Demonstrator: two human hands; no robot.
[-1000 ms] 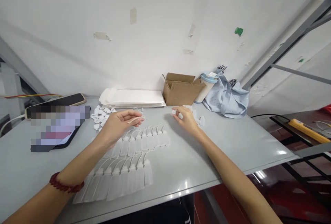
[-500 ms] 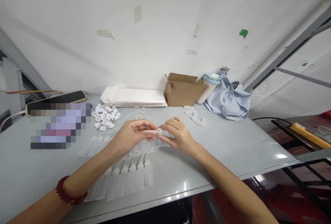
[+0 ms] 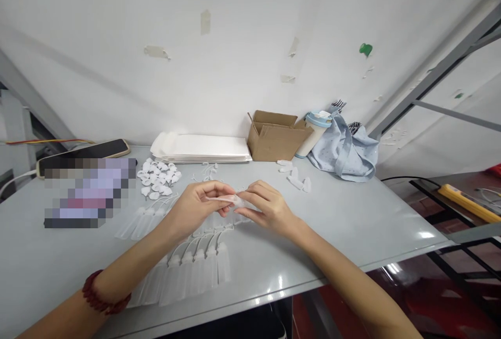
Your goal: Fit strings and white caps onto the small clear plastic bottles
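Small, frosted-white, thin plastic piece (image 3: 238,202) is up over the glossy grey desk (image 3: 332,224), between left hand (image 3: 199,206) and right hand (image 3: 270,208); both grips pinch it. Fingers hide most of its shape. Looks light, bendy, maybe slick; fingertip hold near the ends should suit. Watch the translucent, flat plastic strips (image 3: 191,276) below: looped tails could snag. Open brown cardboard box (image 3: 276,140) behind.

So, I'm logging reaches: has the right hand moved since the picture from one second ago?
Yes. Judged against the cardboard box, the right hand has moved left and nearer the person, now close beside the left hand.
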